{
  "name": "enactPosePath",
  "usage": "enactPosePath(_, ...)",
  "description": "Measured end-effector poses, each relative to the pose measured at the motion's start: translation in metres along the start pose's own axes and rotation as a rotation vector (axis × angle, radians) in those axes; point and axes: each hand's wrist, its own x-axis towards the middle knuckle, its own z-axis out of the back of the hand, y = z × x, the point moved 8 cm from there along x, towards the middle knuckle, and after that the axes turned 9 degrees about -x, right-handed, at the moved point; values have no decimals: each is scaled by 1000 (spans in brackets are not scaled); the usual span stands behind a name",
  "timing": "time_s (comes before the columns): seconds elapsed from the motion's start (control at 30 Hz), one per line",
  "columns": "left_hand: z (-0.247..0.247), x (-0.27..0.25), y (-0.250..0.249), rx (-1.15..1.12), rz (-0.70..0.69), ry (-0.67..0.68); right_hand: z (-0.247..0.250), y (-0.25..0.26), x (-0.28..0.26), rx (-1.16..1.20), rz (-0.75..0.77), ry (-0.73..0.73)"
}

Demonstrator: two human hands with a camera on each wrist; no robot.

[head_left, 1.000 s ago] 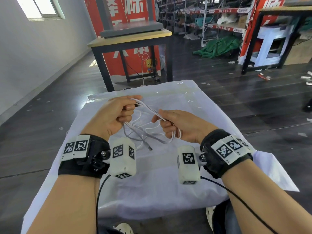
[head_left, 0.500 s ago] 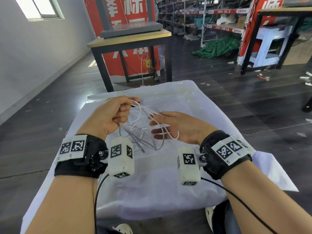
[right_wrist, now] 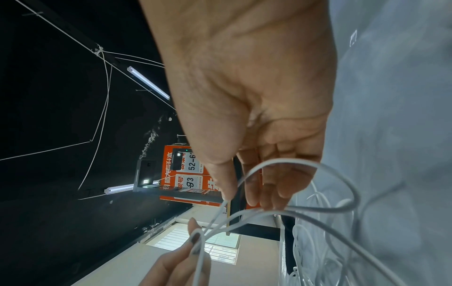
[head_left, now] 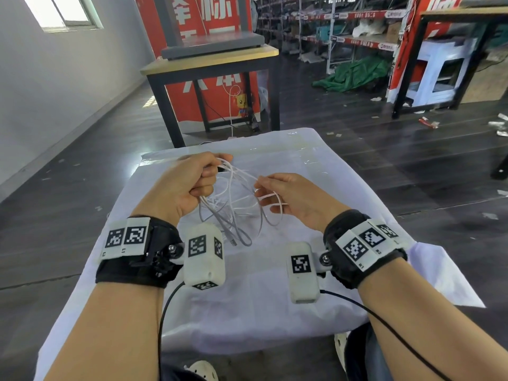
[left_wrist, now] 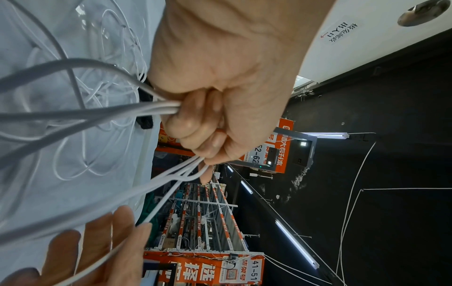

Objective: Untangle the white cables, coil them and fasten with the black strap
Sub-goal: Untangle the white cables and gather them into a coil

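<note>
A white cloth (head_left: 247, 298) fills the lower middle of the head view. Above it, at centre, the left hand (head_left: 184, 185) is fisted tight around several strands of the white cables (head_left: 233, 204), whose loops hang between both hands down to the cloth. Right of centre, the right hand (head_left: 297, 196) has its fingers nearly straight, and a single loop drapes over them.

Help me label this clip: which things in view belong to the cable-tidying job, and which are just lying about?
Belongs to the job:
white cables
black strap, held with the cables
left hand, gripping the bundle
right hand, fingers in a loop

Just lying about:
green tarp
wooden table
white stool
</note>
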Motion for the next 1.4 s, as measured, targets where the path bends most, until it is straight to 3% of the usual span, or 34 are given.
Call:
enactPosePath(0.27, -4, 2, -1, -25, -43, 5, -13, 3, -7, -84, -15, 89)
enactPosePath(0.47, -3, 4, -3, 28, -113, -42, -33, 7, -10, 17, -2, 281)
enactPosePath(0.7, 6, 6, -6, 41, -122, -83, -21, 10, -7, 177, 2, 193)
enactPosePath(0.77, 7, 6, -6, 22, -129, -88, -18, 10, -7, 149, 3, 167)
enactPosePath(0.93, -1, 7, -1, -35, -143, -95, -36, 7, -11, -22, 7, 278)
enactPosePath(1.07, -5, 8, 0, -37, -144, -89, -32, 6, -7, -54, -9, 243)
enactPosePath(1.13, -5, 7, -1, -32, -143, -81, -30, 5, -6, 14, -16, 242)
enactPosePath(1.27, 3, 6, -4, 9, -141, -72, -23, 8, -7, 444, -74, 254)
enactPosePath(1.4, 7, 6, -5, 155, -107, -3, -2, 12, 0, 587, -34, 89)
